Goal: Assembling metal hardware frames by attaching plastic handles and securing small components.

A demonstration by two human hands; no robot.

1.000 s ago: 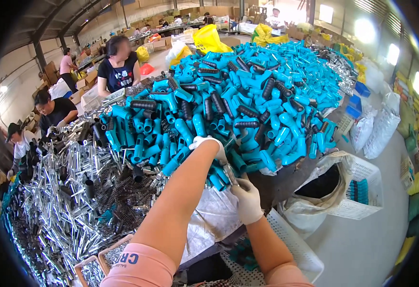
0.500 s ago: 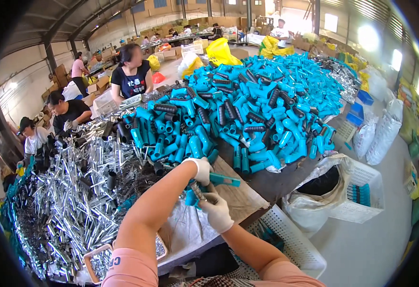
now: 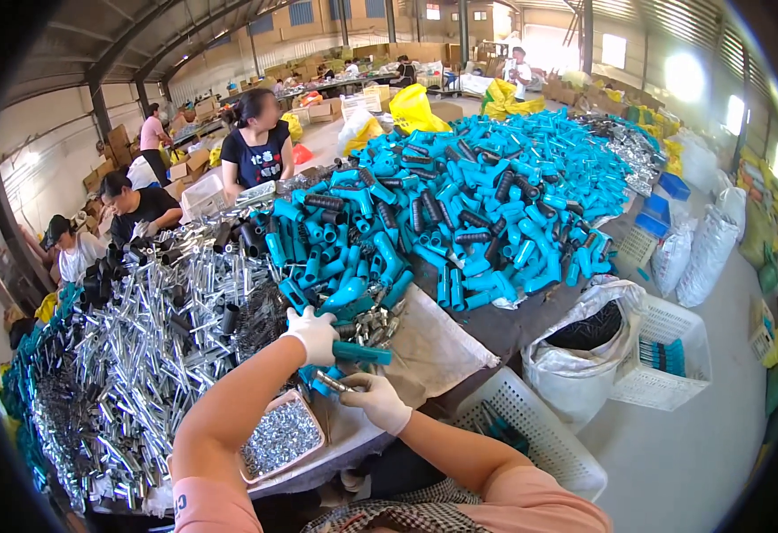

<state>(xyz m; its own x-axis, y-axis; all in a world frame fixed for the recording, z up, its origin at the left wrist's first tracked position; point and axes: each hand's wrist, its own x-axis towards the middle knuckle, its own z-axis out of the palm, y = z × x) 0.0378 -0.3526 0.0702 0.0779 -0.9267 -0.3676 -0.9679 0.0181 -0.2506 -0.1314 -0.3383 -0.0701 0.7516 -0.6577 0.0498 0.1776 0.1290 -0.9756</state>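
Observation:
My left hand [image 3: 312, 338], in a white glove, is at the near edge of the teal pile, fingers reaching toward loose teal pieces. A straight teal plastic piece [image 3: 362, 353] sticks out to the right from under its palm and appears held there. My gloved right hand [image 3: 378, 402], lower and closer to me, pinches a short silver metal cylinder [image 3: 330, 382]. The cylinder's far end meets a teal part below my left hand; how they join is hidden. Small metal fittings [image 3: 369, 327] lie just beyond my hands.
A big heap of teal pistol-shaped housings [image 3: 495, 204] covers the table. Silver tubes [image 3: 153, 329] pile up at left. A pink tray [image 3: 282, 437] of small metal bits stands near me. White crates [image 3: 531, 435] and a white sack [image 3: 575, 377] are at right. Several people work beyond.
Both hands have moved left and slightly toward me, with the teal piece and metal cylinder. My left fingers now reach to the loose teal pieces, and the pink tray is more fully visible.

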